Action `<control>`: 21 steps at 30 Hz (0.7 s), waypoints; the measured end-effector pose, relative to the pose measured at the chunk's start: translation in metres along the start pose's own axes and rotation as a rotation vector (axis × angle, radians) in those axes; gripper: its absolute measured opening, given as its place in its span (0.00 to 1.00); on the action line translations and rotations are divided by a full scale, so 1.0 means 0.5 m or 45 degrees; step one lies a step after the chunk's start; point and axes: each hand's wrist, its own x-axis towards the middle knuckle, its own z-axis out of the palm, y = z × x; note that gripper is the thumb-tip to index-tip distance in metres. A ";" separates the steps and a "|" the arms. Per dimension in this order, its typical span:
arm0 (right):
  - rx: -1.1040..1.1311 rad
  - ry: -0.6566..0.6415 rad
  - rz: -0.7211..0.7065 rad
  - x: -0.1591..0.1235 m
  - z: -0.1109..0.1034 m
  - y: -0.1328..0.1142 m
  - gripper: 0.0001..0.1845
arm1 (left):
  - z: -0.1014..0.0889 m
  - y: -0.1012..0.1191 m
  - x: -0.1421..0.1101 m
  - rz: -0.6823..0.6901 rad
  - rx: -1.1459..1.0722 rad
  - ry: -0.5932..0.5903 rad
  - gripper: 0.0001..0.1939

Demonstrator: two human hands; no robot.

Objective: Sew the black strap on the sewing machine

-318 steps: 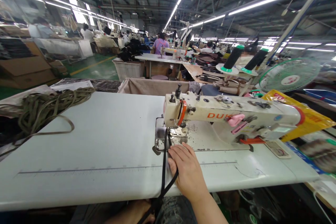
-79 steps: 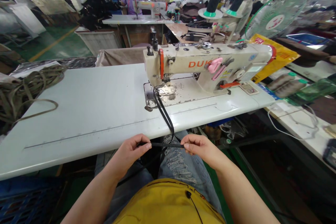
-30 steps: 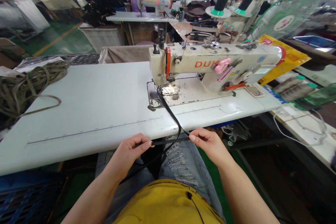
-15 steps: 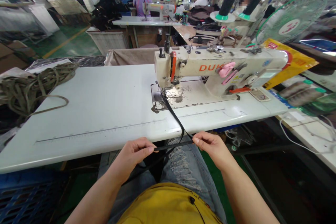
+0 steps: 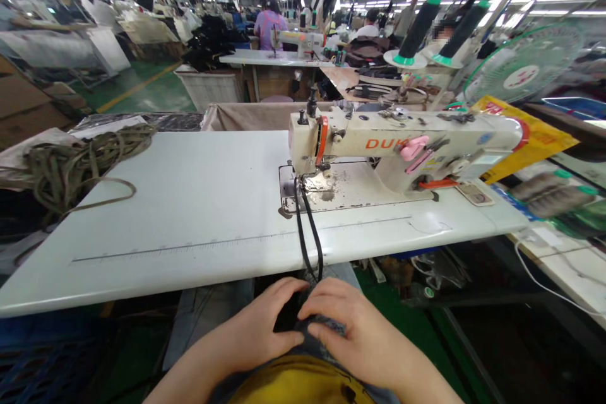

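Observation:
Two strands of a narrow black strap (image 5: 310, 227) run from under the presser foot of a white sewing machine (image 5: 350, 139) and drop over the table's front edge. My left hand (image 5: 265, 328) is in front of that edge, above my lap, thumb and fingers curved apart. Close beside it, my right hand (image 5: 345, 328) has its fingers bent and its thumb held away from them. Nothing shows in the gap of either hand. Below the edge the strap passes behind my fingertips, where its lower part is hidden.
A tangled heap of olive strap (image 5: 80, 170) lies at the left end of the white table (image 5: 208, 189). To the right are black thread cones (image 5: 419, 28), a green fan (image 5: 525, 69) and a yellow bag (image 5: 530, 139). A blue crate (image 5: 57, 347) stands below left.
My hands have come together and nearer my body, letting go of the black strap stretched between them. The strap now hangs in two strands over the edge. The camera view has tilted up.

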 end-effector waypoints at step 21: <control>-1.102 1.155 -0.162 0.154 -0.354 0.015 0.12 | 0.047 -0.322 0.037 -0.607 -1.044 0.644 0.41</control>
